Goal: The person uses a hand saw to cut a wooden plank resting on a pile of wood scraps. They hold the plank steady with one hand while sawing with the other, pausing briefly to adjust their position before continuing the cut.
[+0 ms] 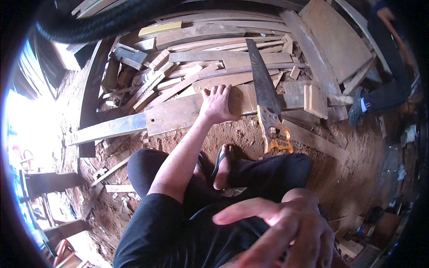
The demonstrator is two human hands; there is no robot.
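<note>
My left hand grips a worn wooden board, fingers spread at its far edge and thumb toward the near one. Just right of that hand, a hand saw lies across the boards, its dark blade pointing away and its orange-trimmed handle toward me. My right hand is raised close to the camera at the lower right, slightly blurred, with fingers apart and nothing visible in them. A small block of stacked wood pieces rests on the board right of the saw.
Loose planks and offcuts cover the far ground. A large panel leans at upper right, beside another person's leg. Sawdust ground surrounds my crossed legs. A dark woven hose-like object arches overhead; wood scraps lie left.
</note>
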